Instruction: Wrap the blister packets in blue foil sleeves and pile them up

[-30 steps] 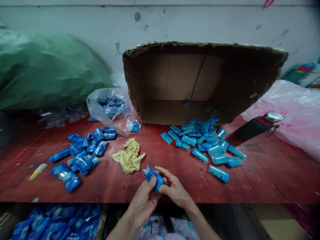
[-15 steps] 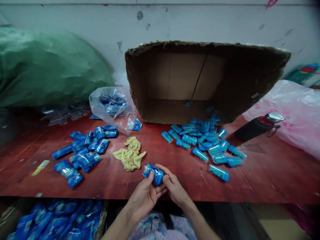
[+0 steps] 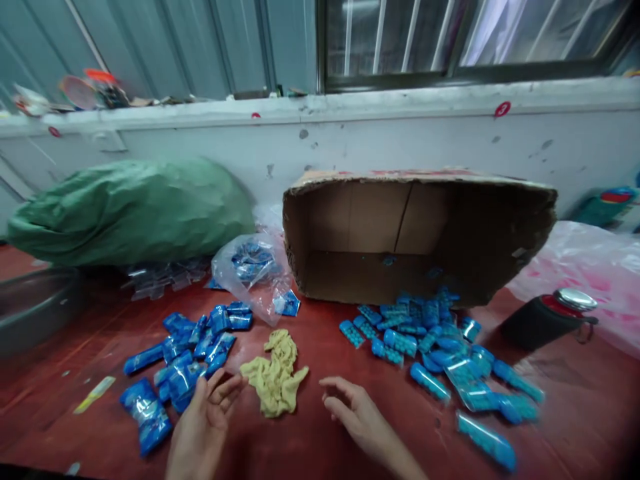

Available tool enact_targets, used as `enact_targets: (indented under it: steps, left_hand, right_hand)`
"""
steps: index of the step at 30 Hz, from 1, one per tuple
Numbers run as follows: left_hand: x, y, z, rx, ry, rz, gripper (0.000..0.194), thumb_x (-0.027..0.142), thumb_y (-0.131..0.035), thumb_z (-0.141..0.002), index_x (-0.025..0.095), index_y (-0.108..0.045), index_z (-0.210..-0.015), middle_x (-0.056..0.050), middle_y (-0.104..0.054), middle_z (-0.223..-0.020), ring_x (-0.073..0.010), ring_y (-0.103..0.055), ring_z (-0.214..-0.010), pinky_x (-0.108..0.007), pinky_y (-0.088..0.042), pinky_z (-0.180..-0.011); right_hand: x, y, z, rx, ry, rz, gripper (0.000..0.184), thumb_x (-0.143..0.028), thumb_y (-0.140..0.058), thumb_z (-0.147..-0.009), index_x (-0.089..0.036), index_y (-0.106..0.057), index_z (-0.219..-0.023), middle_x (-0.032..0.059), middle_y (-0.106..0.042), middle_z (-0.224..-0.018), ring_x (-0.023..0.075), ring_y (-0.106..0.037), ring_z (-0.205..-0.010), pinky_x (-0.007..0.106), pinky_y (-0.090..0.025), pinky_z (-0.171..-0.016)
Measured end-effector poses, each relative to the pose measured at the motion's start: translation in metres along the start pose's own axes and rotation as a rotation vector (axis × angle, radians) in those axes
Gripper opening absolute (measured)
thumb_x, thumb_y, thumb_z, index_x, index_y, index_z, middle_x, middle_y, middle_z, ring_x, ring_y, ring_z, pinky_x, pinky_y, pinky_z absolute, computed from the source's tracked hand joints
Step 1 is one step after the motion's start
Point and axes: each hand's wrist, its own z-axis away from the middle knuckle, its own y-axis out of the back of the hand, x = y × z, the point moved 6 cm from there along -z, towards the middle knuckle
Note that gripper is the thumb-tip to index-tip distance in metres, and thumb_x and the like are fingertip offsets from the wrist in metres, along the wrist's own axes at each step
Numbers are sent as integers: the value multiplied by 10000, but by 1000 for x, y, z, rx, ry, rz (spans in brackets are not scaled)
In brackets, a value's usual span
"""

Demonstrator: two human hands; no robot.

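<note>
My left hand hovers at the right edge of a pile of shiny blue wrapped packets; its fingers are loosely curled, apart from the thumb, and nothing shows in them. My right hand is over the table right of a crumpled yellow cloth, thumb and forefinger apart, holding nothing. Farther right lies a heap of clear tubes with blue caps and blue beads. One such tube is nearest the front. Which packet in the pile was lately in my hands, I cannot tell.
A large cardboard box lies on its side behind the tubes. Left of it are a clear bag of blue wrappers and a green sack. A dark bottle stands tilted in view at right, beside pinkish plastic.
The blue packet that both hands held has left them. My hands have parted, the left one moving toward the packet pile. The view has tilted up, showing the window and ledge.
</note>
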Motion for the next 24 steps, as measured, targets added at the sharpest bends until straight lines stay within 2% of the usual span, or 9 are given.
enact_targets:
  steps: [2, 4, 5, 7, 9, 11, 14, 19, 24]
  left_hand:
    - [-1, 8, -8, 51, -164, -281, 348, 278, -586, -707, 202, -564, -1046, -22, -691, -770, -201, -623, -853, -342, -435, -857]
    - [-15, 1, -14, 9, -352, -607, 384, 326, -633, -643, 215, -602, -1009, -46, -673, -967, -248, -559, -1011, -378, -389, -916]
    - [-23, -6, -16, -25, -495, -755, 361, 358, -609, -649, 208, -623, -977, -66, -653, -1034, -270, -518, -1071, -409, -373, -929]
    - [-44, -23, -20, -126, -783, -1044, 354, 380, -570, -664, 201, -646, -960, -96, -612, -1127, -300, -422, -1173, -472, -313, -969]
    - [-67, -33, -30, -155, -909, -1316, 369, 361, -508, -714, 199, -633, -1021, -116, -588, -1165, -317, -407, -1184, -524, -312, -948]
    - [-84, -37, -43, -158, -937, -1525, 374, 326, -459, -748, 205, -613, -1067, -119, -579, -1178, -320, -426, -1168, -535, -336, -918]
    - [-95, -40, -52, -151, -949, -1702, 373, 282, -419, -771, 228, -598, -1093, -99, -574, -1191, -310, -449, -1149, -524, -349, -901]
    - [-96, -43, -46, -37, -983, -1777, 366, 214, -436, -751, 217, -616, -1070, -93, -580, -1184, -304, -448, -1149, -514, -306, -934]
    - [-97, -44, -45, -46, -1024, -1773, 348, 232, -448, -747, 222, -628, -1045, -86, -591, -1171, -304, -460, -1134, -508, -332, -906]
  right_hand:
    - [-11, 2, -29, 25, 108, 212, 210, -236, -474, -815, -208, -608, -974, 19, -626, -845, 155, -573, -739, 264, -440, -694]
    - [-18, -1, -64, 54, 162, 444, 202, -199, -452, -826, -196, -611, -949, 35, -625, -907, 157, -570, -834, 252, -424, -767]
    - [-18, -5, -83, 61, 151, 569, 212, -178, -431, -836, -195, -607, -952, 38, -620, -932, 151, -564, -879, 237, -414, -794]
    - [-16, -13, -123, 75, 114, 674, 236, -139, -408, -839, -184, -593, -978, 60, -602, -992, 154, -550, -941, 232, -398, -821]
    - [-11, -20, -159, 97, 51, 744, 255, -108, -380, -840, -168, -578, -989, 86, -586, -1019, 168, -558, -942, 246, -408, -798]
    - [-4, -27, -188, 121, -25, 814, 268, -95, -367, -838, -167, -557, -1013, 101, -576, -1028, 181, -580, -907, 262, -423, -752]
    - [3, -35, -217, 146, -124, 914, 282, -102, -366, -842, -182, -521, -1064, 110, -563, -1054, 203, -594, -898, 283, -430, -719]
    - [12, -39, -237, 81, -188, 1036, 314, -192, -457, -838, -218, -459, -1150, 112, -520, -1130, 215, -592, -923, 298, -437, -725]
    - [19, -32, -255, -93, -198, 1118, 303, -304, -514, -840, -184, -492, -1117, 71, -538, -1104, 199, -558, -941, 377, -456, -788]
